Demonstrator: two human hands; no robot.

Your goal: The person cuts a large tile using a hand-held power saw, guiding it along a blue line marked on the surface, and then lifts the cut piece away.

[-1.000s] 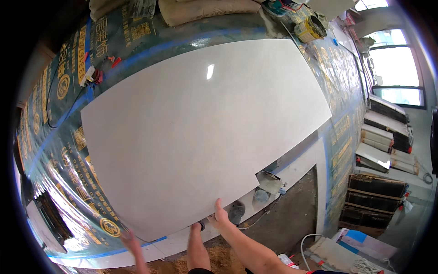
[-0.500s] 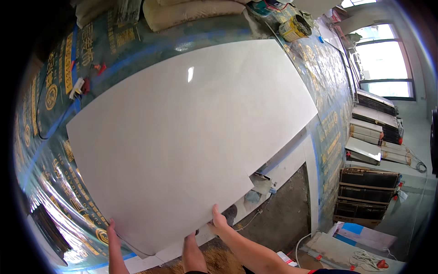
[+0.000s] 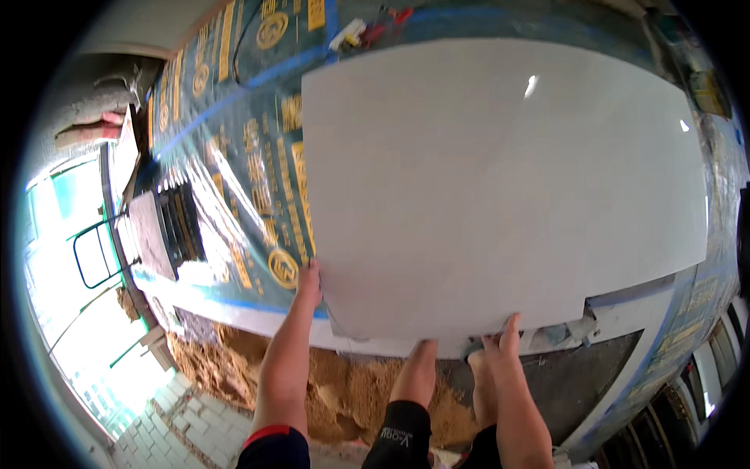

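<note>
A large pale grey-white tile slab (image 3: pixel 500 187) with a glossy face spans the middle and right of the view, a rectangular notch cut into its near edge. My left hand (image 3: pixel 310 283) grips the slab's left edge close to the near corner. At the near edge, left of the notch, my right hand (image 3: pixel 505 341) has its thumb up against the rim; its other fingers are partly hidden. Between my arms, my knee (image 3: pixel 416 379) is right by the near edge. Whatever lies beneath the slab is mostly hidden.
Green printed protective film (image 3: pixel 258 168) covers the floor beyond and to the left. Loose brown sand (image 3: pixel 344 395) lies below the slab's near edge. Dark stacked pieces (image 3: pixel 181 223) stand at left, near a bright doorway (image 3: pixel 70 242). A bucket (image 3: pixel 709 94) sits far right.
My view has swung left, bringing the doorway and sand into sight, so the slab appears farther right. Both hands keep their hold on its edges.
</note>
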